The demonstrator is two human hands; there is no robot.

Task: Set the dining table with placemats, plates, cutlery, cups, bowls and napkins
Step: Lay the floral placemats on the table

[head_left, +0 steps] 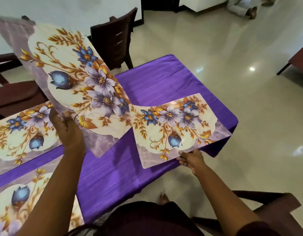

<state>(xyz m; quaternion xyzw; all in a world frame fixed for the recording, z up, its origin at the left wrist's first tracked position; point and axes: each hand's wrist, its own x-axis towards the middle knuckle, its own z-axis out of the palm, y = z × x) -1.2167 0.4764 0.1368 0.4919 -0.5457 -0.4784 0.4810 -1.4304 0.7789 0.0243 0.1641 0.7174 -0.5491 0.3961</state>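
A: Status on the hands?

B: Left hand (67, 130), centre-left of frame, grips a floral placemat (75, 79) by its near edge, fingers curled round it. That raised placemat is tilted up off the table, running toward the upper left.

A: Right one?

B: Right hand (190, 159), lower centre-right, pinches the near edge of a second placemat (178, 126). That one lies at the table's right end, its right corner past the table edge.

A: Touching each other?

B: The raised placemat overlaps the left edge of the second placemat in view. Contact: cannot tell.

A: Other mats?

B: Two more. A third placemat (19, 132) lies flat at the left edge of frame, partly behind the left hand. A fourth placemat (19, 201) sits at lower left, cut off by the frame and partly hidden by the left forearm.

A: Table?

B: Purple tablecloth (155, 79) covers it, bare strip down the middle.

A: Surroundings?

B: Dark wooden chair (116, 40) at top centre behind the table, another chair (275, 210) at lower right. Glossy pale floor (232, 99) on the right.
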